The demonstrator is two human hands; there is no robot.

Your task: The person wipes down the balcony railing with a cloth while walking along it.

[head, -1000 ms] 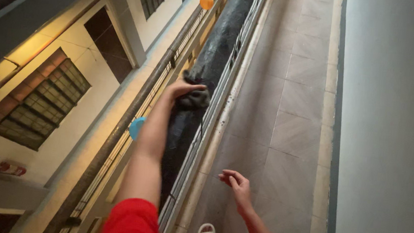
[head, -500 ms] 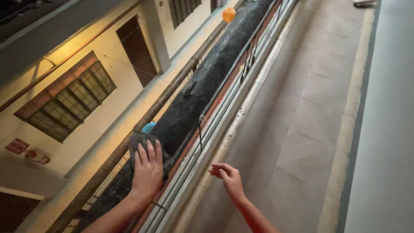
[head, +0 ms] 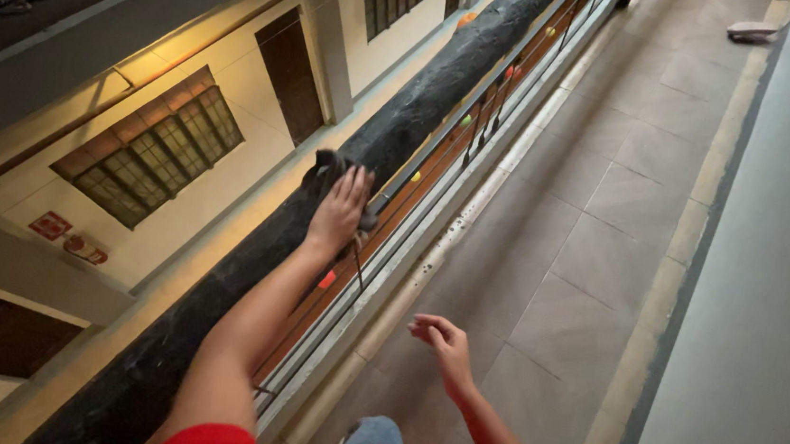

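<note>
My left hand [head: 339, 209] is stretched forward and lies flat on a dark grey cloth [head: 324, 166], pressing it onto the black top of the balcony rail [head: 425, 101]. The cloth bunches up just beyond my fingertips. My right hand [head: 442, 342] hangs lower over the tiled floor beside the railing, fingers loosely curled and holding nothing. I wear red sleeves.
Thin metal bars [head: 439, 159] with small coloured clips [head: 466, 121] run under the rail. A grey tiled walkway [head: 605, 221] lies to the right, bounded by a plain wall [head: 766, 331]. Beyond the rail is a drop, with a grilled window [head: 154, 149] and a dark door [head: 292, 75] on the facing building.
My left hand drew the cloth back toward me along the rail, then pushed it forward again. My right hand stayed almost still. The view swung left.
</note>
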